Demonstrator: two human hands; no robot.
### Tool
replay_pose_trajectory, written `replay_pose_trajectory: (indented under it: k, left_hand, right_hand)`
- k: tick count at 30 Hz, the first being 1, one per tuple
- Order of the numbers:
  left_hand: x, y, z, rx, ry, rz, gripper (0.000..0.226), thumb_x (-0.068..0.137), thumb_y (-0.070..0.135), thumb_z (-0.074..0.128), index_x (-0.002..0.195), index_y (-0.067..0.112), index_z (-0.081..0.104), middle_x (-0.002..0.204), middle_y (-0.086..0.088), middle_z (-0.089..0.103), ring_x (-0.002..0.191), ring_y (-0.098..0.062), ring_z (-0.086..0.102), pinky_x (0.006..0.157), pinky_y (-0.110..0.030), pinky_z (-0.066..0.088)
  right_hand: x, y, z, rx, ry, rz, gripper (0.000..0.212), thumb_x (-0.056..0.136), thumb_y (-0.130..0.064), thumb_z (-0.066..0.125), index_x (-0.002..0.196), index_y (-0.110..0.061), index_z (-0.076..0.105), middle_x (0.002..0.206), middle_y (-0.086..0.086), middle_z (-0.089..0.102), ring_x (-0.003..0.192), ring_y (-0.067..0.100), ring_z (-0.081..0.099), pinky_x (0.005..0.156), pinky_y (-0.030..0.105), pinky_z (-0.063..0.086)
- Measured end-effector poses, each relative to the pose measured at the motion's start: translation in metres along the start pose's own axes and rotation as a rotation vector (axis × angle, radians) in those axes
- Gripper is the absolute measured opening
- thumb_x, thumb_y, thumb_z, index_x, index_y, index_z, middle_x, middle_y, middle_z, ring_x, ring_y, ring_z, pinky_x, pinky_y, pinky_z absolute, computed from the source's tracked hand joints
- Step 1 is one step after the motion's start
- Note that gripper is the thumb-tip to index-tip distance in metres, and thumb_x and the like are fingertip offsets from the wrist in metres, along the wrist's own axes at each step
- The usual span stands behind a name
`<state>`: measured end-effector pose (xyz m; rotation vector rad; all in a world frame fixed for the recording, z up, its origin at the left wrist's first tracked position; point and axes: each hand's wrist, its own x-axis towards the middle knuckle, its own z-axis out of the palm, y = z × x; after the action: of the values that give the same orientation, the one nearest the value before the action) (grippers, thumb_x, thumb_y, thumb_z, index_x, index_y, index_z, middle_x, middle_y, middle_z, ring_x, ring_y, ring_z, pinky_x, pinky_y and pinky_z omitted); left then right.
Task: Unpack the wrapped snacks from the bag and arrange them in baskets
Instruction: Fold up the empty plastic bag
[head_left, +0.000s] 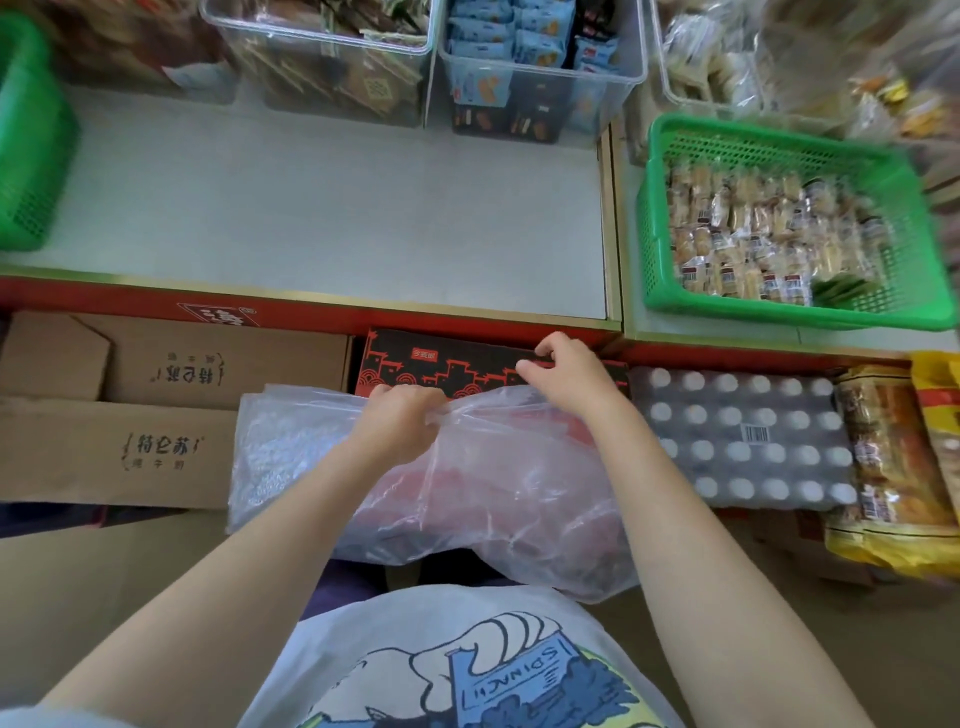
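Note:
A large clear plastic bag (488, 483) lies across a black-and-red carton (441, 364) below the shelf edge, with reddish contents showing dimly through the film. My left hand (402, 421) grips a bunched fold of the bag near its top edge. My right hand (563, 371) has curled fingers at the bag's far edge, against the carton; what it pinches is unclear. A green basket (675, 150) at the right of the shelf holds several wrapped snacks (753, 234).
The grey shelf top (337, 208) runs across the middle. Clear bins (332, 62) of packaged snacks stand at the back, and another green basket (31, 135) at the left. Brown cartons (119, 447), a shrink-wrapped bottle pack (743, 441) and yellow snack bags (893, 467) flank the bag.

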<state>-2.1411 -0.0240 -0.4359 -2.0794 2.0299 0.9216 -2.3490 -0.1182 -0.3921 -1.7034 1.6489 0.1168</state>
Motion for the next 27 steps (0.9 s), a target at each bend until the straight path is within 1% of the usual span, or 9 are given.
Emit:
replay_pose_trajectory:
  k: [4, 7, 9, 12, 15, 19, 23, 25, 27]
  left_hand:
    - [-0.007, -0.003, 0.011, -0.168, -0.003, 0.024, 0.049, 0.092, 0.022, 0.066, 0.138, 0.024, 0.052, 0.130, 0.000, 0.065, 0.120, -0.023, 0.059, 0.101, -0.037, 0.042]
    - [-0.006, -0.017, 0.020, -0.128, -0.059, 0.010, 0.058, 0.088, 0.032, 0.070, 0.141, 0.026, 0.048, 0.136, 0.005, 0.060, 0.126, -0.019, 0.054, 0.105, -0.037, 0.036]
    - [-0.005, -0.033, 0.023, -0.034, -0.089, -0.017, 0.054, 0.089, 0.035, 0.068, 0.139, 0.027, 0.050, 0.138, 0.008, 0.059, 0.128, -0.017, 0.052, 0.107, -0.036, 0.027]
    - [-0.007, -0.055, 0.031, -0.005, -0.136, -0.057, 0.054, 0.092, 0.036, 0.065, 0.144, 0.033, 0.050, 0.142, 0.009, 0.057, 0.134, -0.018, 0.047, 0.110, -0.036, 0.023]
    - [-0.005, -0.058, 0.039, -0.063, -0.081, -0.041, 0.041, 0.095, 0.035, 0.061, 0.136, 0.029, 0.060, 0.133, 0.005, 0.064, 0.128, -0.021, 0.051, 0.108, -0.036, 0.027]
    - [0.001, -0.048, 0.043, -0.153, 0.002, 0.022, 0.030, 0.098, 0.031, 0.057, 0.124, 0.018, 0.066, 0.118, 0.002, 0.071, 0.112, -0.024, 0.062, 0.102, -0.036, 0.030]
    - [-0.001, -0.070, 0.040, -0.095, -0.016, -0.073, 0.018, 0.102, 0.030, 0.053, 0.117, 0.022, 0.060, 0.098, 0.005, 0.068, 0.098, -0.026, 0.064, 0.104, -0.035, 0.027]
    - [0.000, -0.085, 0.039, -0.062, -0.035, -0.136, 0.015, 0.103, 0.027, 0.051, 0.114, 0.023, 0.059, 0.092, 0.005, 0.067, 0.095, -0.026, 0.063, 0.105, -0.035, 0.025]
    - [0.003, -0.092, 0.039, -0.015, -0.043, -0.187, 0.015, 0.102, 0.021, 0.049, 0.112, 0.022, 0.060, 0.088, 0.005, 0.067, 0.092, -0.026, 0.062, 0.103, -0.035, 0.024]
  right_hand:
    - [0.001, -0.008, 0.030, -0.052, -0.194, -0.149, 0.052, 0.089, -0.055, 0.064, 0.133, -0.028, 0.059, 0.141, -0.007, 0.057, 0.134, 0.018, 0.048, 0.114, 0.043, 0.035]
    - [-0.004, -0.009, 0.051, -0.201, -0.403, -0.201, 0.051, 0.080, -0.063, 0.070, 0.123, -0.036, 0.065, 0.138, -0.013, 0.059, 0.135, 0.017, 0.042, 0.119, 0.047, 0.021]
    - [-0.001, 0.000, 0.054, -0.446, -0.396, -0.164, 0.034, 0.085, -0.058, 0.068, 0.105, -0.030, 0.071, 0.125, -0.005, 0.065, 0.130, 0.022, 0.048, 0.119, 0.050, 0.015]
    - [0.001, 0.008, 0.051, -0.583, -0.291, -0.132, 0.040, 0.087, -0.058, 0.063, 0.100, -0.022, 0.075, 0.116, 0.001, 0.066, 0.119, 0.025, 0.054, 0.119, 0.051, 0.018]
    - [-0.002, -0.007, 0.056, -0.366, -0.261, -0.276, 0.047, 0.085, -0.052, 0.070, 0.120, -0.021, 0.067, 0.130, -0.001, 0.062, 0.123, 0.022, 0.054, 0.114, 0.041, 0.031]
    - [-0.004, -0.037, 0.087, -0.043, -0.436, -0.272, 0.045, 0.083, -0.038, 0.077, 0.123, -0.024, 0.062, 0.120, -0.005, 0.064, 0.111, 0.016, 0.059, 0.095, 0.034, 0.049]
    - [0.013, -0.020, 0.086, -0.460, -0.438, -0.200, 0.034, 0.083, -0.044, 0.072, 0.073, -0.018, 0.053, 0.076, -0.001, 0.054, 0.078, 0.022, 0.052, 0.058, 0.031, 0.038]
    - [0.018, 0.001, 0.067, -0.485, -0.459, -0.094, 0.039, 0.083, -0.046, 0.073, 0.067, -0.017, 0.051, 0.071, -0.002, 0.051, 0.074, 0.022, 0.051, 0.061, 0.032, 0.038]
    - [0.019, 0.021, 0.046, -0.518, -0.458, -0.033, 0.031, 0.084, -0.047, 0.073, 0.075, -0.020, 0.060, 0.079, -0.005, 0.056, 0.084, 0.020, 0.053, 0.080, 0.037, 0.044]
